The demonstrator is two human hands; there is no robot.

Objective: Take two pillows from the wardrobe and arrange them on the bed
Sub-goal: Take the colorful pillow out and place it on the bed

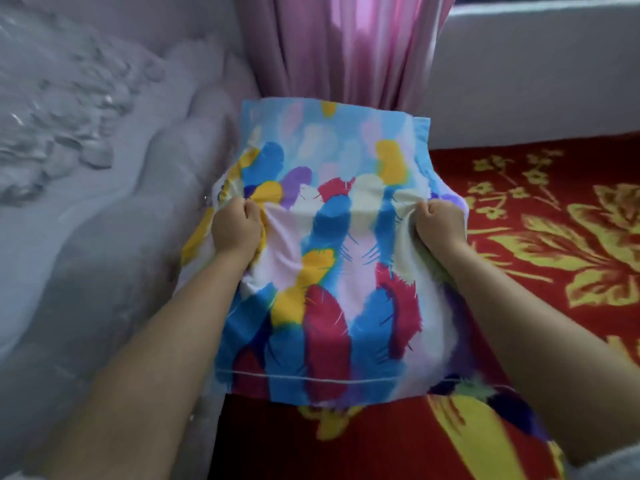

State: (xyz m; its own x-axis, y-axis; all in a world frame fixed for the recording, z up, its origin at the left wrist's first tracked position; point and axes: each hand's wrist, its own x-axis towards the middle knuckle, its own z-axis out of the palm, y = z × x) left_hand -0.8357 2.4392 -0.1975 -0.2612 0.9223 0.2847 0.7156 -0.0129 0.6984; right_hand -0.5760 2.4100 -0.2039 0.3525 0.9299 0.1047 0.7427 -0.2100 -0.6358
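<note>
A pillow (332, 265) in a bright cover printed with blue, yellow, red and purple feathers fills the middle of the view. It stands lengthwise over the bed (540, 237), which has a red spread with yellow flowers. My left hand (235, 226) is clenched on the pillow's left side. On the right side, at the same height, my right hand (438, 221) is clenched on the cover. A second feather-print pillow (485, 420) shows partly at the lower right, under my right forearm.
A grey padded headboard (114, 220) with carved trim runs along the left. A pink curtain (343, 46) hangs behind the pillow. A pale wall and ledge (533, 71) stand at the right, past the bed's far edge.
</note>
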